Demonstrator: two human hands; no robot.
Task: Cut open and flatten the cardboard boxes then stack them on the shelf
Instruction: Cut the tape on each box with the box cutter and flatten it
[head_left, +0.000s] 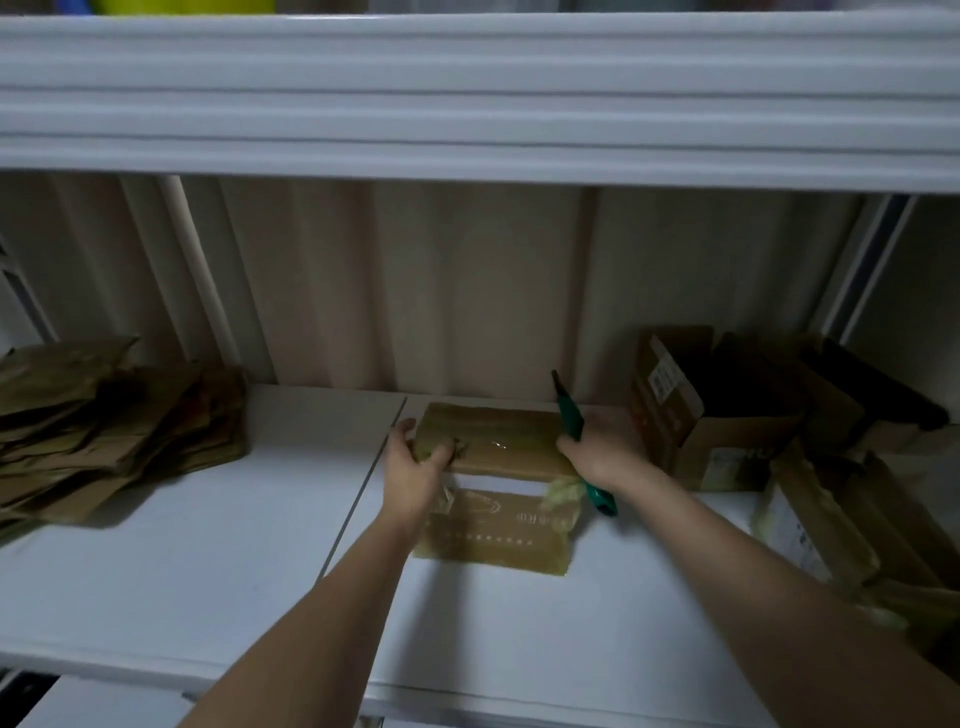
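A small brown cardboard box (498, 441) lies on the white shelf (208, 545), its front flap folded down flat toward me with clear tape on it. My left hand (418, 457) grips the box's left end, fingers curled over its top edge. My right hand (597, 449) holds a green-handled utility knife (570, 415) at the box's right end, blade pointing up and away. A stack of flattened cardboard (114, 431) rests on the shelf at the far left.
Several open and partly crushed cardboard boxes (717, 410) crowd the shelf's right side, one (810, 525) close to my right forearm. A white upper shelf (467, 104) hangs overhead. Beige panelling forms the back wall.
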